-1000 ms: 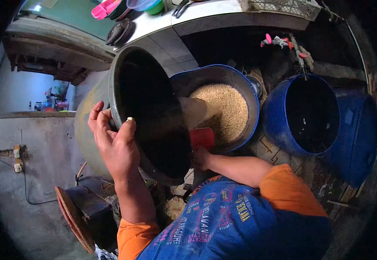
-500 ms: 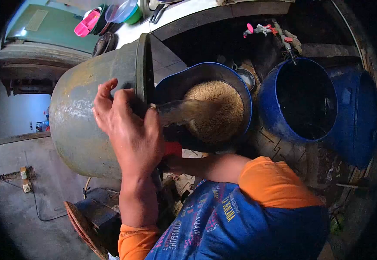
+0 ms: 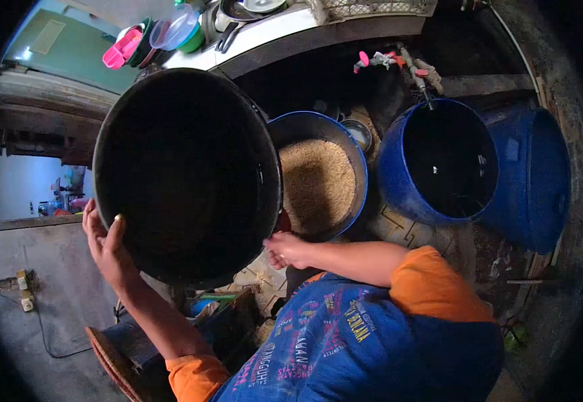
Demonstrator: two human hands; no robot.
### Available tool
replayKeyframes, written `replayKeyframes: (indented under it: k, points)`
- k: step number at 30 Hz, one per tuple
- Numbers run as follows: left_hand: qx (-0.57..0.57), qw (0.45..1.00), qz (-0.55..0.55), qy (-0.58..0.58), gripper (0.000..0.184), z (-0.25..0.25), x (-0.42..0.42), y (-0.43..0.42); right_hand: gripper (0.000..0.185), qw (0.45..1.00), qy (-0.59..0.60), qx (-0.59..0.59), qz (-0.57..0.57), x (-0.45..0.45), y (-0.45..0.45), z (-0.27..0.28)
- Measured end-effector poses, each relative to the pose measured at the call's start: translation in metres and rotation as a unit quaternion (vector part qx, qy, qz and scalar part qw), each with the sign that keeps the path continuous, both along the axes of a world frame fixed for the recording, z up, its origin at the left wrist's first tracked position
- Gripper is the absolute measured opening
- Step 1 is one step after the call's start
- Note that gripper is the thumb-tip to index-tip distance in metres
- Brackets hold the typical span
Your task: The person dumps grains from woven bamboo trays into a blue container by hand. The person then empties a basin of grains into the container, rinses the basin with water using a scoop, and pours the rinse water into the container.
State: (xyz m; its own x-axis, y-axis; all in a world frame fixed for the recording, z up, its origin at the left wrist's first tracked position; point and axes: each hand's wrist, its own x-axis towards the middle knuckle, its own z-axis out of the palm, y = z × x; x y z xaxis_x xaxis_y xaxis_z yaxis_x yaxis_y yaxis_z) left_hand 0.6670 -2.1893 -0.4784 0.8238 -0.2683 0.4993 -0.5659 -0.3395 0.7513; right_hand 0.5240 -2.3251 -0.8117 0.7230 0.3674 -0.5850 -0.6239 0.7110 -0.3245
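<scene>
A big dark bucket [image 3: 187, 177] stands nearly upright at centre left, its dark mouth towards the camera. My left hand [image 3: 107, 244] grips its lower left rim, thumb on the edge. Just right of the bucket's lower right rim is my right hand [image 3: 285, 250], its fingers curled around the handle end of a red scoop [image 3: 283, 221], mostly hidden behind the bucket. Beyond it, a blue-rimmed tub [image 3: 360, 171] holds pale grain-like pieces [image 3: 318, 181], partly in shadow.
At the right stand a blue barrel [image 3: 399, 171] and another blue container [image 3: 536, 181], below a pipe tap [image 3: 412, 67]. A counter [image 3: 265, 40] with plastic bowls and a pan runs along the back. A round woven tray [image 3: 114, 365] leans at the lower left.
The dark bucket has swung back from its tilt over the tub, and the stream of water has stopped. My left hand has moved left and down with it; my right hand has come more into view.
</scene>
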Motion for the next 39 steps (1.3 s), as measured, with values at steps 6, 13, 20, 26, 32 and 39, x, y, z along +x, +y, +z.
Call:
replayKeyframes:
  k: [6, 13, 20, 26, 32, 39]
  points:
    - [-0.173, 0.968, 0.006, 0.183, 0.032, -0.04, 0.021, 0.071, 0.057, 0.99, -0.047, -0.112, -0.07, -0.099, -0.108, 0.036]
    - [-0.275, 0.932, 0.056, 0.229, 0.027, -0.074, 0.01, 0.084, 0.024, 0.905, -0.096, -0.343, -0.232, -0.208, -0.195, 0.075]
    - [-0.314, 0.92, 0.033, 0.232, 0.026, -0.075, -0.003, 0.077, 0.025, 0.569, 0.071, -0.802, -0.168, -0.264, -0.295, 0.038]
    - [-0.318, 0.922, 0.031, 0.218, 0.025, -0.08, -0.013, 0.068, 0.025, 0.527, 0.285, -0.789, 0.132, -0.272, -0.372, -0.09]
    - [-0.309, 0.926, 0.028, 0.213, 0.023, -0.094, -0.01, 0.079, 0.021, 0.757, 0.303, -0.562, -0.14, -0.245, -0.387, -0.111]
    - [-0.301, 0.923, 0.071, 0.229, 0.025, -0.092, -0.012, 0.069, 0.029, 0.783, 0.111, -0.334, -0.512, -0.289, -0.324, 0.006]
